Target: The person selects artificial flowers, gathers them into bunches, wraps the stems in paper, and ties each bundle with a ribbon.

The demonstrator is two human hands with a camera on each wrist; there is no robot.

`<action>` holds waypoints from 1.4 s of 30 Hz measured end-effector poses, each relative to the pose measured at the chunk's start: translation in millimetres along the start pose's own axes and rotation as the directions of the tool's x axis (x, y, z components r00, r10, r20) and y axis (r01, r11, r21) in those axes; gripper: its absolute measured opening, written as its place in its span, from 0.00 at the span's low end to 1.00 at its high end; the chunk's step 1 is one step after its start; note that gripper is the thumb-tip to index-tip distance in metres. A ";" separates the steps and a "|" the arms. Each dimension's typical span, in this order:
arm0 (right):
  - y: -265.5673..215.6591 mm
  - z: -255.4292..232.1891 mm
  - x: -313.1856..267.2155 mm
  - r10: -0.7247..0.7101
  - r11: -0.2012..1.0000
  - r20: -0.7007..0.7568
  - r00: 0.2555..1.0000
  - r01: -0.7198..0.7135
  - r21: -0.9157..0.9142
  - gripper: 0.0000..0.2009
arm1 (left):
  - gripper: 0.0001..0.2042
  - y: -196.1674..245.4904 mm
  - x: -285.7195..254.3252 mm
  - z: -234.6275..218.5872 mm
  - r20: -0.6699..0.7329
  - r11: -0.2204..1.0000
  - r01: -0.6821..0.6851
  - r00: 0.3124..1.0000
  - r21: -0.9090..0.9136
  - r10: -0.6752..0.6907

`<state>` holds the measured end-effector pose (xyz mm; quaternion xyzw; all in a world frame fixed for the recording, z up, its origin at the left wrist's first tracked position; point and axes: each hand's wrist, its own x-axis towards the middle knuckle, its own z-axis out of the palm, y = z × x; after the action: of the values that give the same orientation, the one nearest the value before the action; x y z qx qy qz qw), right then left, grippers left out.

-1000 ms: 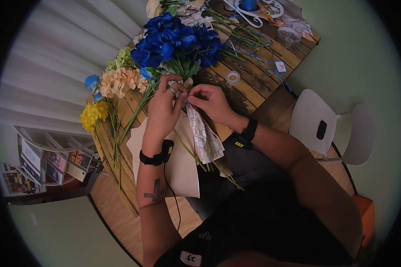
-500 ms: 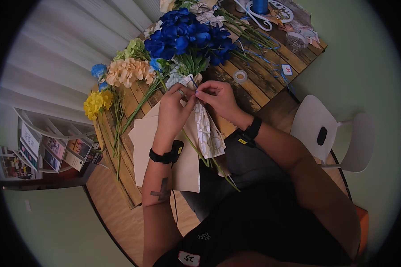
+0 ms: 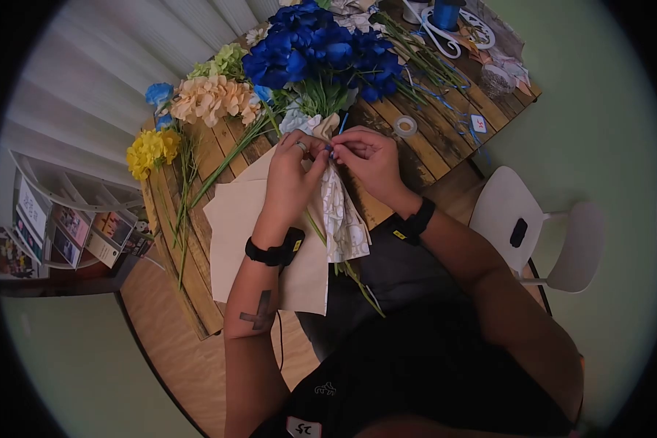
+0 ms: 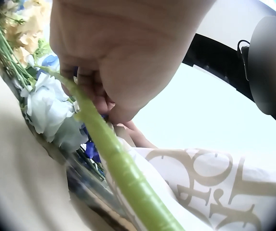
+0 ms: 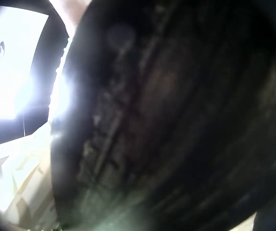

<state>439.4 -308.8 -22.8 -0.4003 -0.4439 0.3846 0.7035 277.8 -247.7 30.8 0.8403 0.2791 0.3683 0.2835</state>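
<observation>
A bouquet of deep blue artificial flowers point(image 3: 306, 55) lies on the table, its neck between both hands. White wrapping paper with a tan letter pattern point(image 3: 343, 219) gathers at the neck and flares toward the body. My left hand point(image 3: 290, 174) pinches a thin blue ribbon at the neck with thumb and fingers. Thumb to forefinger, my right hand point(image 3: 374, 162) pinches the ribbon just beside it. One blue ribbon end point(image 3: 344, 122) sticks up above the fingers. A thick green stem point(image 4: 116, 154) runs past the left hand in the left wrist view. The right wrist view is mostly dark and blurred.
Beige paper sheets point(image 3: 244, 230) lie left of the bouquet. Peach flowers point(image 3: 210, 98), yellow flowers point(image 3: 153, 151) and loose stems sit at the table's left. A tape roll point(image 3: 405, 126), a blue ribbon spool point(image 3: 445, 13) and cut stems are at right. A white chair point(image 3: 507, 212) stands beyond.
The head view has shifted a little. Both hands stay at the bouquet's neck, fingers moving closely on the ribbon; a blue ribbon end now shows upright above the right fingertips.
</observation>
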 end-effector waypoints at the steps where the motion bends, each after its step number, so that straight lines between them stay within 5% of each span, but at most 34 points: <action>1: -1.8 2.2 0.0 -0.024 1.000 -0.016 1.000 0.024 0.001 0.06 | 0.04 0.3 0.0 -0.3 0.011 1.000 -0.007 1.000 -0.009 0.007; 7: -10.7 3.7 1.3 -0.118 0.983 0.007 0.993 0.118 -0.142 0.07 | 0.02 -6.8 -1.7 1.8 0.085 0.940 0.198 0.980 -0.278 -0.181; 12: -15.0 4.8 4.6 -0.197 0.948 0.036 0.980 0.199 -0.248 0.06 | 0.02 -12.9 -2.3 -1.2 0.107 0.924 0.198 0.979 -0.328 -0.172; 21: -27.4 10.3 4.8 -0.078 0.989 -0.035 0.996 0.073 -0.125 0.07 | 0.01 -11.1 -4.4 3.6 0.131 0.900 0.186 0.981 -0.393 -0.145; 23: -31.4 6.5 5.7 -0.148 0.909 0.026 0.989 0.146 -0.389 0.07 | 0.02 -15.3 -4.4 3.3 0.146 0.892 0.191 0.979 -0.410 -0.142; 26: -34.7 2.0 4.2 -0.176 0.832 0.092 0.980 0.198 -0.518 0.08 | 0.02 -19.1 -2.4 0.9 0.161 0.877 0.210 0.975 -0.433 -0.154; 33: -35.7 12.9 -6.6 -0.366 0.781 -0.002 0.931 0.306 -0.544 0.05 | 0.02 -25.4 -2.6 1.0 0.143 0.775 0.263 0.965 -0.575 -0.221; 35: -34.5 14.1 -9.7 -0.121 0.905 0.004 0.993 0.112 -0.409 0.04 | 0.02 -25.3 -3.1 0.9 0.145 0.757 0.262 0.965 -0.599 -0.219; 42: -15.0 18.0 -5.6 -0.110 0.960 -0.030 0.994 0.098 -0.264 0.05 | 0.02 -27.3 -2.1 -0.2 0.116 0.775 0.214 0.977 -0.595 -0.181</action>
<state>423.7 -315.5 -5.9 -0.4743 -0.4955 0.2761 0.6733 269.3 -230.4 11.4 0.6812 0.2264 0.3843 0.5806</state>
